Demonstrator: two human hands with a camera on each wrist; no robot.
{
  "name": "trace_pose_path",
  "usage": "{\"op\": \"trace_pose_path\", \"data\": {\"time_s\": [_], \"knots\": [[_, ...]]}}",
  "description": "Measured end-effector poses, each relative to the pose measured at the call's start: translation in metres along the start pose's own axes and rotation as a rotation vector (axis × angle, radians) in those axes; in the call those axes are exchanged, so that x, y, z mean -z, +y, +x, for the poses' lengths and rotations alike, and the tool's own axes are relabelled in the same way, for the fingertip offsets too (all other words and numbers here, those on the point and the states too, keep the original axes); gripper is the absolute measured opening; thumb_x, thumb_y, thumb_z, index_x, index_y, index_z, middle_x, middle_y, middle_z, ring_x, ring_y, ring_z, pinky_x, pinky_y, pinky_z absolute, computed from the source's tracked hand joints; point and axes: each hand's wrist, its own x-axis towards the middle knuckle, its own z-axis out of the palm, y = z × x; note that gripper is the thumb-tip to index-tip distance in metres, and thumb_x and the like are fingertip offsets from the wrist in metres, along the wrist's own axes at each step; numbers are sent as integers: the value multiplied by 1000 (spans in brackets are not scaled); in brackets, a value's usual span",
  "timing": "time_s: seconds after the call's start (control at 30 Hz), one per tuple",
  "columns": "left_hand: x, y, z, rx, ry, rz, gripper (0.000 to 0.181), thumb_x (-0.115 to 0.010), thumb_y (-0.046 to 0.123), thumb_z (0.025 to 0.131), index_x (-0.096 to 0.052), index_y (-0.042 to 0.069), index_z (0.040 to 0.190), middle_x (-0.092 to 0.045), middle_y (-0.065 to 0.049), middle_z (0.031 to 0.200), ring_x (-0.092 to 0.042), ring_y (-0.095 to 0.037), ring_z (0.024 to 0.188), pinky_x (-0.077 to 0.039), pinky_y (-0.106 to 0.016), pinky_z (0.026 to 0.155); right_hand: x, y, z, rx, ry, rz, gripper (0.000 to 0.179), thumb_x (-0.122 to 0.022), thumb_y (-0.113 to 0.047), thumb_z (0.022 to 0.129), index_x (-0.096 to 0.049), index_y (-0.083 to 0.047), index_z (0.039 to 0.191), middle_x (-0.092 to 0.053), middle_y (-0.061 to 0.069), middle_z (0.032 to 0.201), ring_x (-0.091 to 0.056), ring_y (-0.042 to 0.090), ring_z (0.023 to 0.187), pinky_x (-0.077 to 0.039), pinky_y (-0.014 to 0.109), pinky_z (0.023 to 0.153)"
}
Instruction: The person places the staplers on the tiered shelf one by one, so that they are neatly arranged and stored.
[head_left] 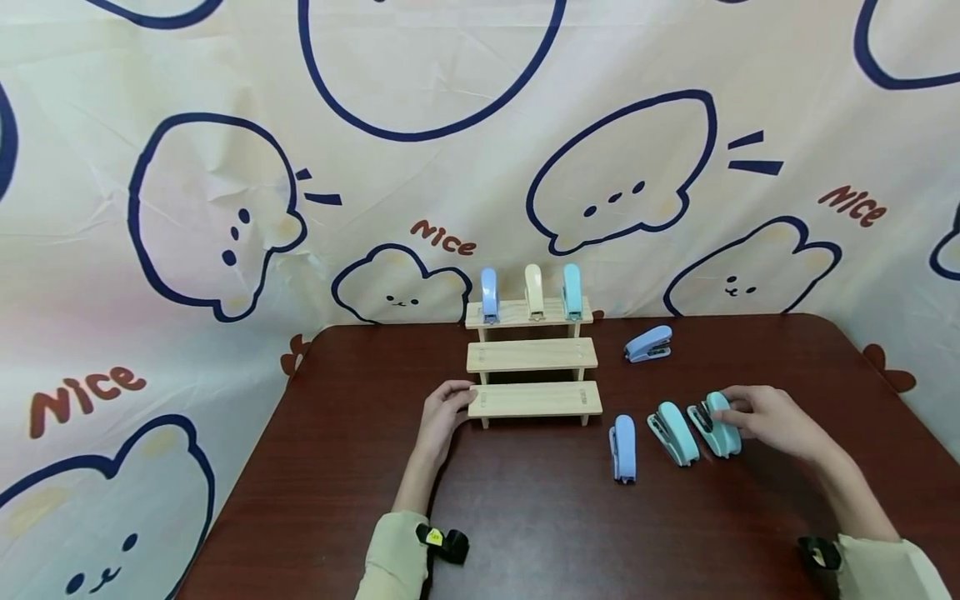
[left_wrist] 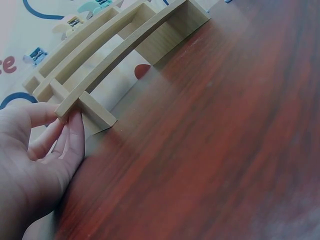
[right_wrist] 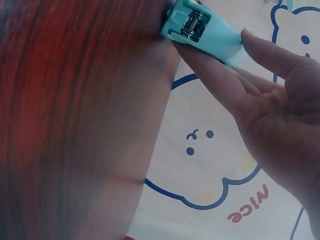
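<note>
A three-tier wooden stand (head_left: 534,400) stands at the table's back. My left hand (head_left: 441,421) pinches the left end of its lowest step, thumb and fingers at the corner in the left wrist view. Over on the right, my right hand (head_left: 772,421) grips a teal stapler (head_left: 716,425) between thumb and fingers; its hinge end (right_wrist: 195,25) faces the right wrist camera. A second teal stapler (head_left: 673,433) lies just left of it. Further left is a blue stapler (head_left: 623,450), pointing away from me.
On the top tier stand a lilac-blue stapler (head_left: 490,296), a cream stapler (head_left: 534,292) and a teal stapler (head_left: 572,292). Another blue stapler (head_left: 648,343) lies right of the stand. A printed cloth (head_left: 420,200) hangs behind the brown table (head_left: 540,533).
</note>
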Motion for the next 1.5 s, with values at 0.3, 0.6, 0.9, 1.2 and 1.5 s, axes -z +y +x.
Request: {"op": "trace_pose_path", "data": {"time_s": [0.3, 0.6, 0.9, 1.2, 1.5], "knots": [[-1, -1, 0, -5, 0, -7, 28, -68, 4, 96, -63, -10, 119, -67, -4, 97, -66, -14, 85, -56, -26, 73, 2, -2, -2, -26, 127, -51, 43, -65, -12, 103, -56, 22, 127, -72, 25, 101, -68, 22, 79, -56, 31, 62], [0, -1, 0, -1, 6, -20, 27, -68, 3, 95, -64, -10, 118, -67, -5, 97, -66, -14, 85, -56, -26, 73, 12, -14, -2, -26, 201, -34, 46, -64, -14, 104, -54, 22, 131, -71, 30, 104, -72, 24, 79, -61, 36, 65], [0, -2, 0, -17, 0, -3, 29, -67, 3, 96, -63, -11, 121, -67, -5, 97, -66, -14, 85, -56, -26, 73, 22, -29, 4, -43, 269, 42, 53, -62, -21, 106, -50, 22, 136, -67, 37, 112, -75, 25, 81, -62, 32, 66], [0, -1, -1, -21, -8, 11, 32, -67, 6, 97, -61, -12, 123, -68, -4, 97, -67, -14, 85, -57, -27, 74, 22, -46, 12, -85, 321, 158, 60, -64, -32, 105, -53, 17, 138, -68, 34, 118, -72, 8, 77, -58, 20, 67], [0, -1, -1, -19, -2, 18, 31, -68, 6, 97, -62, -11, 123, -67, -5, 98, -67, -14, 86, -56, -26, 74, 20, -59, 22, -62, 379, 245, 61, -68, -33, 102, -55, 14, 139, -70, 28, 117, -70, 0, 76, -58, 20, 67]]}}
